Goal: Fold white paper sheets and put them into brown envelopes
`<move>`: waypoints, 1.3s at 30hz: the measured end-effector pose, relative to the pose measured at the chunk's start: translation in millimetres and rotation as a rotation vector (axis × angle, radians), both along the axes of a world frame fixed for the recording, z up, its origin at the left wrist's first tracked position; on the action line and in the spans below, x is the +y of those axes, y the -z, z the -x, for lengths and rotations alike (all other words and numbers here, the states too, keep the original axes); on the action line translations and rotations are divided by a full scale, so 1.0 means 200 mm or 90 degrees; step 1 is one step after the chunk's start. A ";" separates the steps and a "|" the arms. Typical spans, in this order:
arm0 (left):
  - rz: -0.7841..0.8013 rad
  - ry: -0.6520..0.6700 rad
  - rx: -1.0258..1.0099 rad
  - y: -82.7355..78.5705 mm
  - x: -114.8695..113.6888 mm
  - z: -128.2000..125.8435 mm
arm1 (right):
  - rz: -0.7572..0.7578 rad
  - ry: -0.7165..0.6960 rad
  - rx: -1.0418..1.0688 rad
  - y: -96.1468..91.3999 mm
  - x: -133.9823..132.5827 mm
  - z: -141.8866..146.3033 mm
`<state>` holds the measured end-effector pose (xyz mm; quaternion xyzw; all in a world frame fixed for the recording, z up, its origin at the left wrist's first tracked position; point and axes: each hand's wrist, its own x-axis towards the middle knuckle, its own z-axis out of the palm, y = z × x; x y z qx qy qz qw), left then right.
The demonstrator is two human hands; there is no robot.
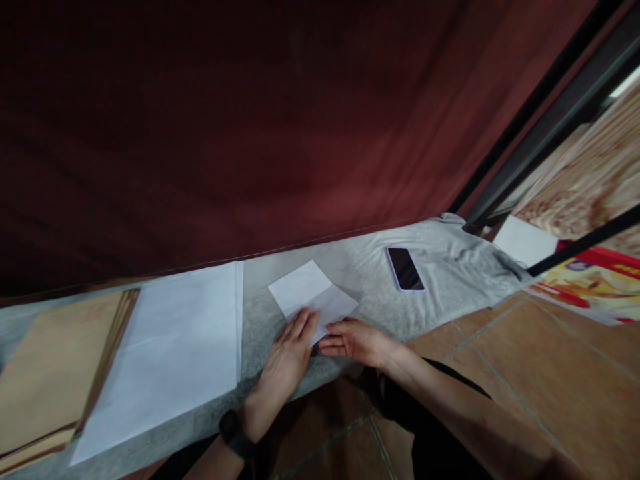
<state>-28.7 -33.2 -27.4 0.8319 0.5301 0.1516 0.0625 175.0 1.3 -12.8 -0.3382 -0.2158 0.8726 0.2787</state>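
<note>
A small folded white sheet of paper (313,295) lies on a grey cloth (360,267) spread on the floor. My left hand (287,353) rests flat on the sheet's near edge, fingers stretched out and close together. My right hand (353,339) lies just to its right, fingers extended toward the left and touching the paper's near corner. A black band sits on my left wrist (234,432).
A stack of white sheets (175,347) lies left of my hands, with brown envelopes or card (50,373) further left. A black phone (405,269) rests on the cloth to the right. A dark red curtain hangs behind. Tiled floor and colourful printed packaging (595,283) are at right.
</note>
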 end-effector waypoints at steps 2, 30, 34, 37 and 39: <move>0.021 0.010 0.006 -0.01 0.01 0.02 | -0.026 -0.100 -0.009 -0.05 0.01 -0.05; 0.272 -0.201 -0.351 -0.15 0.07 0.14 | -0.703 -0.124 -0.516 -0.08 0.15 -0.26; 0.239 -0.258 -0.399 -0.12 0.12 0.15 | -0.658 -0.055 -0.588 -0.03 0.20 -0.22; 0.199 -0.268 -0.434 -0.12 0.16 0.14 | -0.637 -0.032 -0.643 -0.02 0.24 -0.17; 0.178 -0.288 -0.419 -0.13 0.18 0.13 | -0.630 -0.017 -0.695 -0.02 0.26 -0.15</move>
